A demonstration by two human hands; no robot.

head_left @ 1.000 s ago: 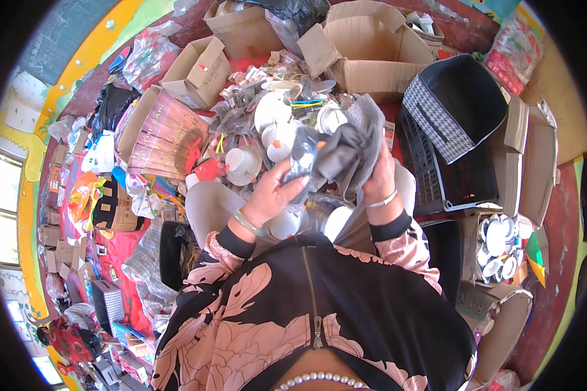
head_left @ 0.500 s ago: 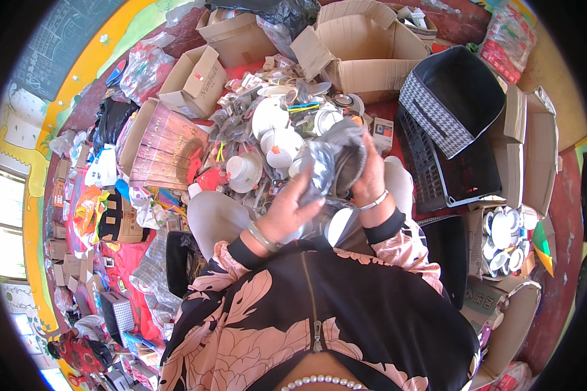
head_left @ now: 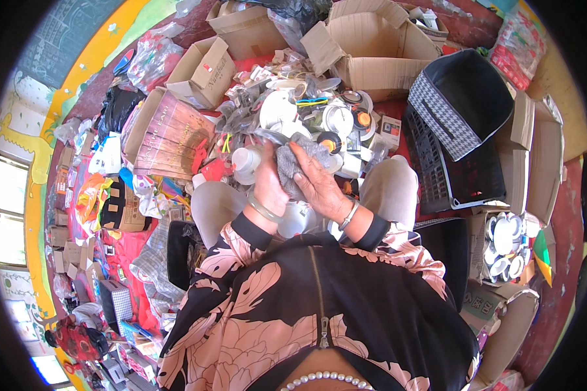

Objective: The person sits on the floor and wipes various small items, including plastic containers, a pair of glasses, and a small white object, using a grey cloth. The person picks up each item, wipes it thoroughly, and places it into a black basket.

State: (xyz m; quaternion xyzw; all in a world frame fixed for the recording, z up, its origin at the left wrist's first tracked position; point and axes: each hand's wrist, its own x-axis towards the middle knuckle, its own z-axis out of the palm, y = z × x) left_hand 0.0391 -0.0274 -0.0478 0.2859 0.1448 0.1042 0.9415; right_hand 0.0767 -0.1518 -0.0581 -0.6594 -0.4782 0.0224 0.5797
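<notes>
Cardboard box (head_left: 391, 73) beyond jumbled heap (head_left: 310, 109); grey cloth (head_left: 285, 161) between both hands (head_left: 321, 189).

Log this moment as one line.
left hand: holds grey cloth; right hand: holds grey cloth; beyond: mixed heap; far right: patterned bin

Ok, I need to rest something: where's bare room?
A small red floor patch shows between the large open brown cardboard box, black-and-white houndstooth bin and little white carton. Crowded: the mixed heap with white round pieces beyond the grey fuzzy bundle.
</notes>
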